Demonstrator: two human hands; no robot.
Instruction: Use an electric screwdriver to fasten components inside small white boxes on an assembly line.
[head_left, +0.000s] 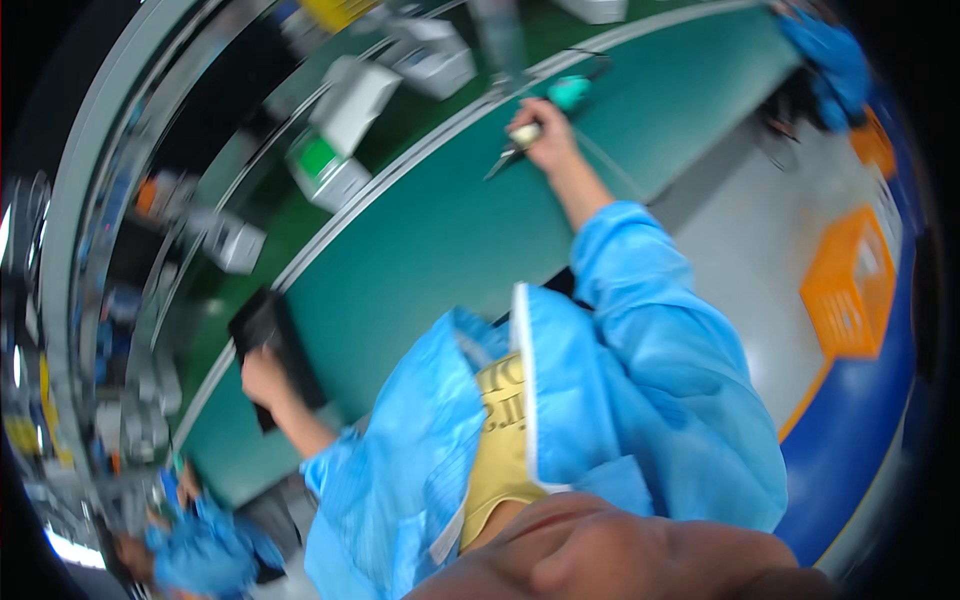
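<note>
My right hand point(548, 138) is closed around a pointed tool point(521, 136) with a pale, rounded handle and a dark, tapering tip. The tip points down and left over the green worktop point(430, 210). Just beyond that hand sits a small teal object point(569, 93), its kind blurred. At the left, my left hand point(266, 378) grips the side of a flat black tray point(292, 350), which lies near the worktop's far edge. Motion blur hides what the tray may hold and the exact set of those fingers.
A green conveyor point(270, 235) with a metal rail runs beyond the worktop. White boxes point(355, 105) stand along it, one with a bright green part point(316, 157). Orange crates point(850, 285) are on the floor at right. Co-workers in blue sit at lower left point(205, 545) and upper right point(830, 60).
</note>
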